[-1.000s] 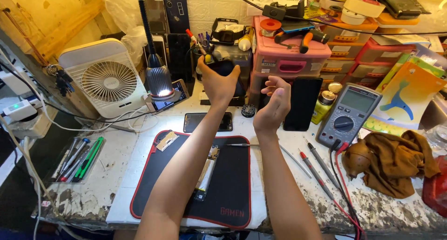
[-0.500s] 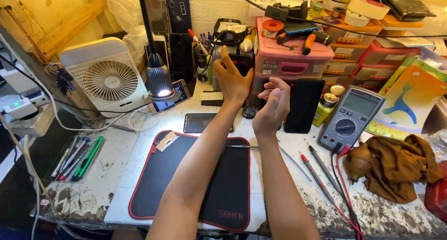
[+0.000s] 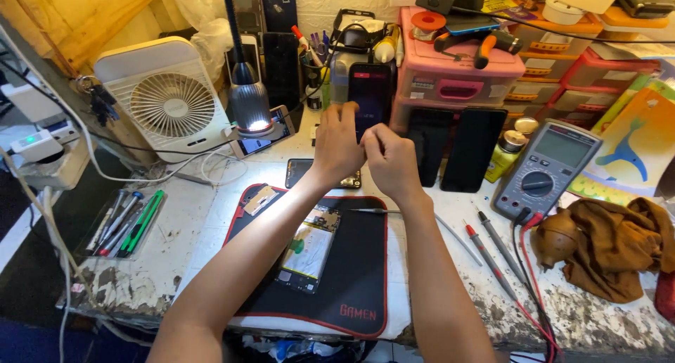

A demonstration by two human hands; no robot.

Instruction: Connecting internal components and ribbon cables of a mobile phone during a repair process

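Observation:
A dark phone (image 3: 370, 92) with a dim reddish screen stands upright in front of the pink drawer box (image 3: 457, 81). My left hand (image 3: 337, 146) grips its lower left edge. My right hand (image 3: 391, 159) has curled fingers on its bottom right corner. Below my forearms an opened phone body (image 3: 308, 249), its inner parts showing, lies on a black mat with a red border (image 3: 355, 285). Thin tweezers (image 3: 373, 210) lie on the mat's far edge.
A white fan (image 3: 172, 103) and a lit lamp (image 3: 249, 106) stand at the left, with a phone (image 3: 264, 132) under the lamp. Two black phones (image 3: 472, 148) lean on the drawers. A multimeter (image 3: 548, 167), its probes, a brown cloth (image 3: 612, 243) and screwdrivers (image 3: 126, 222) lie around.
My hands were raised apart in front of the drawers, the left one opening its palm. Now both have closed in on the upright phone, whose screen faces me.

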